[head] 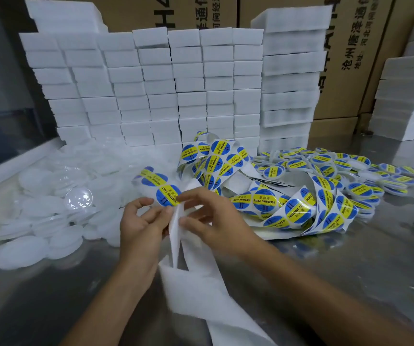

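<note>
The round blue-and-yellow sticker, printed "SOLDERING PASTE", sat on the white backing strip held above the steel table. The left hand pinched the strip beside it. The right hand pinched the strip too, forefinger at the sticker's edge. Bare tabletop lay near the person, and clear lids crowded the left side.

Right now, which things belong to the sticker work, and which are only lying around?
In the job: left hand holding the backing strip; right hand pinching a sticker; plain lids; labelled lids.
Lying about: foam blocks; cardboard boxes.
</note>
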Demonstrator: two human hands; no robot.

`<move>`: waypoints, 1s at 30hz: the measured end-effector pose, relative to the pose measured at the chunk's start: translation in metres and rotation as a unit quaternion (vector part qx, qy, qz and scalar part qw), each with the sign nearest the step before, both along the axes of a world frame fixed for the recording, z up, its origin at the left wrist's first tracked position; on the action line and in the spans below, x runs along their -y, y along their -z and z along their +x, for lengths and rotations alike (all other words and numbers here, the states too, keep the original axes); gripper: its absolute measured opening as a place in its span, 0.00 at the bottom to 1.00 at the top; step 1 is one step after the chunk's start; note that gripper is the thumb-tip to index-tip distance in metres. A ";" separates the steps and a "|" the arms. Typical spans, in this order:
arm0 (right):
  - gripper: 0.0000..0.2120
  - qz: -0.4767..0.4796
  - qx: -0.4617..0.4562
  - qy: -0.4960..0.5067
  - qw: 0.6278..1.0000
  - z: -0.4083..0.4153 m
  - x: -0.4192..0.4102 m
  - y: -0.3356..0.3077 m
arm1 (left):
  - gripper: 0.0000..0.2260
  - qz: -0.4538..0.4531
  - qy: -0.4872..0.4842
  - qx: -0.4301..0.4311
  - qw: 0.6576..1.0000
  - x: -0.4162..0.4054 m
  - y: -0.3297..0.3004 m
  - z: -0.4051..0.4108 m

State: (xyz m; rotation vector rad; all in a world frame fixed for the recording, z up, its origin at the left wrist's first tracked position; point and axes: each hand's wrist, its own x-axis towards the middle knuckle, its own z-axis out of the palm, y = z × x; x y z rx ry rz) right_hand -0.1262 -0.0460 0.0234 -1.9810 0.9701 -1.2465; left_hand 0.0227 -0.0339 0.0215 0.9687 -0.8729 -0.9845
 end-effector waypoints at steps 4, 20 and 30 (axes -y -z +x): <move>0.13 0.000 0.053 0.061 0.997 0.000 0.000 0.009 | 0.01 0.035 0.038 -0.012 0.999 -0.003 -0.001 -0.004; 0.10 -0.241 -0.149 0.203 0.937 -0.006 -0.010 0.010 | 0.10 -0.056 0.038 0.245 0.967 -0.002 0.011 -0.003; 0.05 -0.340 -0.225 0.225 0.885 -0.007 -0.013 0.008 | 0.04 -0.078 0.066 0.318 0.942 0.003 0.018 -0.002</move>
